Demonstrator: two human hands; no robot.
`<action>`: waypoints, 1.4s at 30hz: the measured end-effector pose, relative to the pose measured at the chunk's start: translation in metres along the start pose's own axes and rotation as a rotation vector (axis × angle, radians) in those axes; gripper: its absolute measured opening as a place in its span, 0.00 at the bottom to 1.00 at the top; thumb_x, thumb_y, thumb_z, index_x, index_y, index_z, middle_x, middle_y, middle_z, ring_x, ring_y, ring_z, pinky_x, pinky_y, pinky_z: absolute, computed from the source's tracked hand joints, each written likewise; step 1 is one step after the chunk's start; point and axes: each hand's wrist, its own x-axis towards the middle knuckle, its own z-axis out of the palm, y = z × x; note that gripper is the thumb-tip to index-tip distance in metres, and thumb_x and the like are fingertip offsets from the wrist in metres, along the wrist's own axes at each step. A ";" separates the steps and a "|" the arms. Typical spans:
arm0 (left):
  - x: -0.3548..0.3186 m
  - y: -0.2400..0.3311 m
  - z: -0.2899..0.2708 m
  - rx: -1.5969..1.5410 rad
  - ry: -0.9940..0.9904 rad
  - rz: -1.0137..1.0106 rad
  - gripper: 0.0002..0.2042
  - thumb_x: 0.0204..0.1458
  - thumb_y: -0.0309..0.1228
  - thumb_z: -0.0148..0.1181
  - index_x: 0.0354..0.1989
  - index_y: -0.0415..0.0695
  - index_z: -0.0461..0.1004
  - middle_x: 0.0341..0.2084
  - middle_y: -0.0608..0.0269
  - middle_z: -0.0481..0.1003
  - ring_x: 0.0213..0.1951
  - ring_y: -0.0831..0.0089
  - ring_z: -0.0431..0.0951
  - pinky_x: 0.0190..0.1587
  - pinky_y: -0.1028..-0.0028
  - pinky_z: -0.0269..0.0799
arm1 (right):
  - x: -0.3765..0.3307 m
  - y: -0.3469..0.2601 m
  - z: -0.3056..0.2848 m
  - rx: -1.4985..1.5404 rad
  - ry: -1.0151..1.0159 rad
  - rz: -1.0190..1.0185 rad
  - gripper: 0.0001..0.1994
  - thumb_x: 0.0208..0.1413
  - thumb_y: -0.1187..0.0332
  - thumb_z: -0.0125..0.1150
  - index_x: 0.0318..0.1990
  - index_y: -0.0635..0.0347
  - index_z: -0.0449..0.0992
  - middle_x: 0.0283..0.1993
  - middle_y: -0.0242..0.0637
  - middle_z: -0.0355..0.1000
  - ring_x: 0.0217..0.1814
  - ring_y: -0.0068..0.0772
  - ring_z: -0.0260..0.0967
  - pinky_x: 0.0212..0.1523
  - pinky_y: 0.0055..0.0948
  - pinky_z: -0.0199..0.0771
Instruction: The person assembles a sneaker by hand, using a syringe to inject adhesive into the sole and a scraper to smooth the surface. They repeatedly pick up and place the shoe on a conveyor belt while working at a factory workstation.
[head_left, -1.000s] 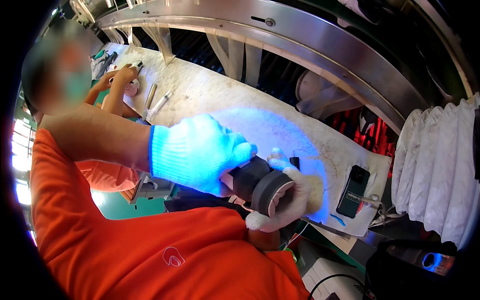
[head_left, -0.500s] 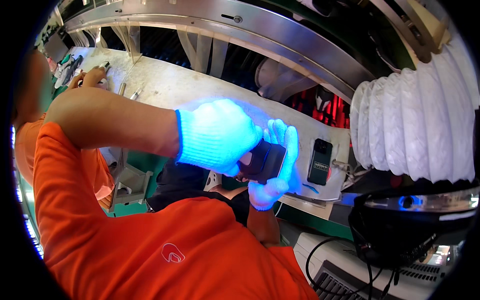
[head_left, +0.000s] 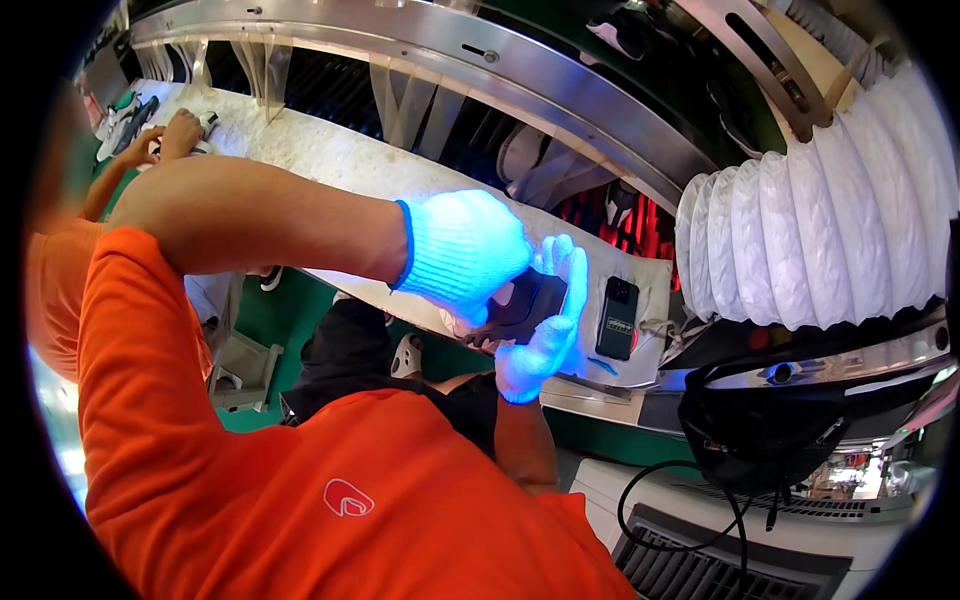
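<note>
Both my hands wear knitted gloves lit bright blue-white. Between them is a dark piece that looks like a shoe [head_left: 527,305], with a small pale patch on it and much of it covered. My left hand [head_left: 465,252] reaches across from the left, back of the hand up, fingers curled down over the shoe's near left side. Its fingertips are hidden. From below, my right hand [head_left: 545,348] cups the shoe's right side, fingers stretched upward and thumb on the near side. Just right of that hand, a dark phone [head_left: 617,318] lies on the pale bench [head_left: 330,150].
A co-worker's hands [head_left: 178,138] handle a shoe at the far left. Clear strips [head_left: 405,95] hang below a metal rail [head_left: 430,32] behind the bench. At right are a white ribbed duct [head_left: 800,220] and a black bag [head_left: 760,430]. Cables [head_left: 650,510] hang below.
The view has shifted, so the bench and phone sit farther left in it. My left hand has moved right, closer to my right hand, and the shoe appears slightly turned.
</note>
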 end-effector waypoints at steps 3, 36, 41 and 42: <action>0.005 -0.007 0.007 0.004 -0.007 0.025 0.18 0.48 0.41 0.78 0.41 0.39 0.88 0.37 0.46 0.86 0.38 0.46 0.88 0.41 0.53 0.85 | 0.000 -0.006 0.004 -0.041 0.016 0.002 0.51 0.76 0.31 0.46 0.85 0.73 0.52 0.87 0.58 0.54 0.89 0.58 0.53 0.86 0.58 0.53; -0.065 0.018 0.138 -0.414 0.989 0.346 0.26 0.43 0.44 0.87 0.48 0.47 0.83 0.47 0.56 0.86 0.44 0.55 0.88 0.44 0.58 0.83 | -0.074 -0.068 -0.005 0.076 -0.035 0.259 0.56 0.70 0.45 0.66 0.88 0.70 0.37 0.91 0.58 0.42 0.93 0.56 0.43 0.90 0.55 0.39; -0.066 0.016 0.144 -0.456 0.963 0.373 0.24 0.39 0.41 0.86 0.46 0.50 0.85 0.46 0.58 0.86 0.44 0.57 0.88 0.44 0.58 0.84 | -0.074 -0.080 -0.008 -0.135 -0.047 0.361 0.51 0.68 0.43 0.64 0.85 0.73 0.51 0.88 0.61 0.51 0.90 0.61 0.51 0.88 0.61 0.48; -0.067 0.016 0.144 -0.473 0.932 0.350 0.24 0.39 0.41 0.86 0.45 0.51 0.85 0.45 0.59 0.86 0.44 0.58 0.88 0.44 0.58 0.84 | -0.074 -0.081 -0.013 -0.187 -0.075 0.367 0.49 0.68 0.44 0.63 0.83 0.75 0.54 0.87 0.61 0.53 0.88 0.60 0.55 0.86 0.61 0.52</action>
